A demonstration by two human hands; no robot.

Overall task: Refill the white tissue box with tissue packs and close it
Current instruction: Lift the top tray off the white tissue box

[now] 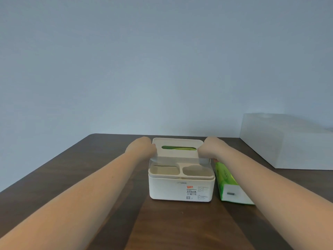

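Near edge of the dark wood table [108,204]: white tissue box [181,188], matte plastic, rounded corners; green tissue pack [227,180] lying just right of it. Further back, left hand [142,147] and right hand [209,147] pinch the slotted lid [177,142] by its ends, probably seating it level

A dark brown wooden table [72,177] with a rounded far-left corner is being shown set against a pale wall. Near its middle, a white tissue box [181,189] is being carried directly on the wood, its labelled side facing the camera. Just beside the box, on its right, a green tissue pack [226,179] is lying lengthwise on the tabletop. Farther right, at the table's far edge, a large frosted white container [288,141] is being supported, well apart from the box.
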